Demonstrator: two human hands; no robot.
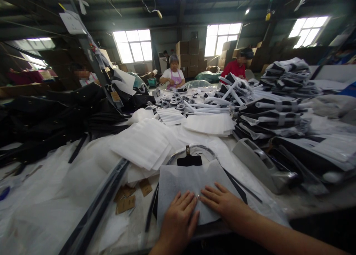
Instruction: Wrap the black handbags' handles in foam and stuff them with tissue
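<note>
My left hand [178, 219] and my right hand [224, 203] both lie flat, fingers stretched out, on a white tissue sheet [183, 182] at the near table edge. The sheet covers a black bag part whose black tab with a small metal fitting [189, 159] sticks out at the top. A curved black strap [194, 149] arcs behind the tab. The index fingertips nearly touch in the middle of the sheet.
A stack of white tissue sheets [144, 145] lies left of centre, brown tags [125, 203] beside it. A grey tape dispenser [261, 166] stands right. Black bags [55, 117] pile left, wrapped goods [280, 110] right. Other people [174, 75] work at the far end.
</note>
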